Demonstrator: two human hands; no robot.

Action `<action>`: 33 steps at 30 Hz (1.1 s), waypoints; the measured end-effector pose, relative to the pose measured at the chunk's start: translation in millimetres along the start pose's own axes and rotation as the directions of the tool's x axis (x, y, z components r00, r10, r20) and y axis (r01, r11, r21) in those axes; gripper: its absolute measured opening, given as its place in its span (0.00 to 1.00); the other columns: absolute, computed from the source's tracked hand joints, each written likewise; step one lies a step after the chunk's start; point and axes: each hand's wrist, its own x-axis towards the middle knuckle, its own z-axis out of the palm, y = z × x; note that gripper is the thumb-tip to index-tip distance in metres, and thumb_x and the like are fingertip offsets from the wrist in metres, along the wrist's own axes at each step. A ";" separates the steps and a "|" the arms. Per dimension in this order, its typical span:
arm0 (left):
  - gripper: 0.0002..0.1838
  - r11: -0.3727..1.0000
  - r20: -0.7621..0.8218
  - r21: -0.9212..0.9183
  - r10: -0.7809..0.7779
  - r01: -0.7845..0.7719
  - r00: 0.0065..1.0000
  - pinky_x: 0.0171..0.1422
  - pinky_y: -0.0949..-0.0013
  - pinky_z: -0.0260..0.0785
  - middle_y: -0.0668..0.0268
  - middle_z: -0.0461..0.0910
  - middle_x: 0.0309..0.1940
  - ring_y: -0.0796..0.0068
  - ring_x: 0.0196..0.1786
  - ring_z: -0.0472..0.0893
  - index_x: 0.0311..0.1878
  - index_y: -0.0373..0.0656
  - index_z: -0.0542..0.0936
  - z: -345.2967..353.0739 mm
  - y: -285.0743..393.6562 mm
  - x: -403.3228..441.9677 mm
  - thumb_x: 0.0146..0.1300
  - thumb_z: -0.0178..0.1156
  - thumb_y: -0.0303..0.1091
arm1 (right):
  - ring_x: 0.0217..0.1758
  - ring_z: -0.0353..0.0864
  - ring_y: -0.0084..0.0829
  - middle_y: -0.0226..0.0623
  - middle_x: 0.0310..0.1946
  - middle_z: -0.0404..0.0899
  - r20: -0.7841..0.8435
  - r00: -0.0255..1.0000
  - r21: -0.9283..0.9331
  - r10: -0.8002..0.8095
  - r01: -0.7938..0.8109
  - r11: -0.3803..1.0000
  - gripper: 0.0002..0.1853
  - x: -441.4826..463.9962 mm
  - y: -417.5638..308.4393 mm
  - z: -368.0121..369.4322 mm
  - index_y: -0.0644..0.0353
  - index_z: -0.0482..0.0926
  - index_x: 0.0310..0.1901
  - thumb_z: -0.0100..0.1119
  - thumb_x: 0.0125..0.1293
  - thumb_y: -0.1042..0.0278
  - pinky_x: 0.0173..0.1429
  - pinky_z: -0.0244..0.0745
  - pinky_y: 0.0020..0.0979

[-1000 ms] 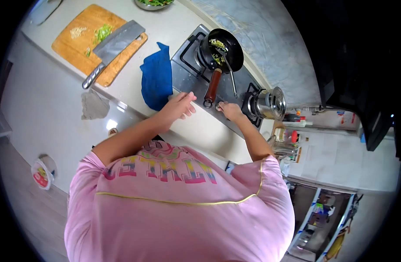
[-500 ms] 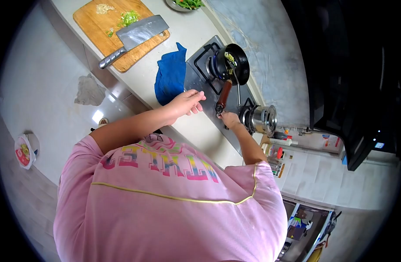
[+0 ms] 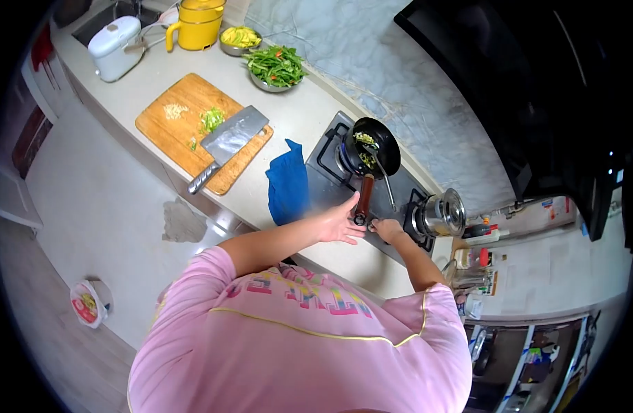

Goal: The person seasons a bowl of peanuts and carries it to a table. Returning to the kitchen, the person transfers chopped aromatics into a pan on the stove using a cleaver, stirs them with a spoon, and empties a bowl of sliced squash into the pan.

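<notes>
My left hand point(image 3: 340, 221) is open with fingers spread, right beside the brown handle of a black frying pan point(image 3: 380, 131); whether it touches the handle I cannot tell. Chopped pale and green bits point(image 3: 366, 141) lie in the pan, which sits on the far burner of the gas stove point(image 3: 323, 180). A metal spatula point(image 3: 384, 175) leans over the pan's rim, its handle reaching toward my right hand point(image 3: 387, 230). Low on the stove, that hand's fingers are closed around a small stove knob point(image 3: 373, 225), mostly hidden. A blue cloth point(image 3: 287, 184) lies left of the stove.
A cleaver point(image 3: 232, 138) lies across a wooden cutting board point(image 3: 166, 131) with chopped bits. Bowls of green vegetables point(image 3: 275, 67) and yellow slices point(image 3: 240, 37), a yellow pot point(image 3: 199, 26) and a white appliance point(image 3: 115, 47) stand beyond. A steel pot point(image 3: 443, 212) is on the near burner.
The view has tilted up, bringing the bowls, yellow pot and white appliance into sight. My left hand has moved closer to the pan handle, fingers spreading. My right hand stays low on the stove.
</notes>
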 end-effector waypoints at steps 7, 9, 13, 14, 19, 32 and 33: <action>0.32 0.989 -0.067 -0.120 0.079 -0.086 0.995 0.50 0.62 0.72 0.58 0.76 0.39 0.63 0.46 0.78 0.50 0.41 0.70 13.8 4.3 30.8 0.53 0.59 0.59 | 0.39 0.81 0.41 0.45 0.35 0.79 -0.050 0.998 -0.006 0.039 -0.039 0.999 0.11 -10.7 -11.3 -14.2 0.57 0.73 0.38 0.44 0.64 0.60 0.40 0.76 0.39; 0.24 0.981 -0.121 -0.102 0.149 -0.162 0.981 0.44 0.67 0.74 0.62 0.76 0.34 0.67 0.41 0.80 0.46 0.41 0.74 10.1 -1.2 36.6 0.56 0.61 0.52 | 0.37 0.81 0.41 0.45 0.33 0.79 -0.097 0.994 0.037 0.053 -0.050 0.998 0.11 -8.9 -10.1 -7.2 0.56 0.73 0.37 0.43 0.63 0.61 0.38 0.76 0.39; 0.25 0.972 -0.162 -0.060 0.217 -0.229 0.963 0.48 0.69 0.70 0.62 0.77 0.32 0.68 0.42 0.79 0.48 0.41 0.73 8.9 1.0 28.8 0.57 0.60 0.52 | 0.36 0.81 0.41 0.44 0.33 0.79 -0.157 0.987 0.079 0.034 -0.022 0.997 0.11 -11.7 -10.2 -5.2 0.57 0.74 0.36 0.46 0.63 0.60 0.38 0.76 0.38; 0.26 0.970 -0.170 -0.049 0.226 -0.237 0.959 0.50 0.68 0.68 0.62 0.78 0.32 0.68 0.42 0.79 0.48 0.40 0.72 8.6 1.6 27.1 0.57 0.60 0.53 | 0.36 0.81 0.41 0.44 0.33 0.79 -0.162 0.986 0.080 0.036 -0.023 0.997 0.11 -12.3 -10.3 -5.0 0.58 0.74 0.36 0.46 0.63 0.60 0.38 0.76 0.38; 0.28 0.961 -0.173 0.011 0.272 -0.275 0.947 0.52 0.68 0.66 0.63 0.78 0.31 0.69 0.42 0.79 0.49 0.40 0.72 9.0 2.1 21.4 0.57 0.58 0.56 | 0.36 0.81 0.40 0.44 0.33 0.79 -0.144 0.989 0.059 0.029 -0.021 0.998 0.10 -12.4 -10.3 -8.8 0.58 0.74 0.36 0.46 0.63 0.61 0.38 0.76 0.38; 0.40 0.982 -0.207 0.122 0.170 -0.147 0.963 0.52 0.63 0.66 0.57 0.78 0.38 0.67 0.44 0.78 0.56 0.42 0.65 14.7 12.3 2.5 0.56 0.44 0.71 | 0.37 0.81 0.39 0.42 0.34 0.79 -0.117 0.993 0.015 0.024 -0.023 1.000 0.10 -8.7 -8.4 -3.1 0.58 0.73 0.37 0.46 0.63 0.61 0.37 0.76 0.37; 0.40 0.980 -0.194 0.125 0.175 -0.152 0.965 0.52 0.63 0.66 0.57 0.78 0.39 0.67 0.44 0.78 0.56 0.43 0.65 10.3 11.2 3.7 0.56 0.42 0.71 | 0.37 0.81 0.39 0.42 0.34 0.79 -0.113 0.993 0.014 0.026 -0.024 1.000 0.10 -8.3 -7.4 -1.6 0.58 0.73 0.37 0.46 0.63 0.61 0.37 0.76 0.37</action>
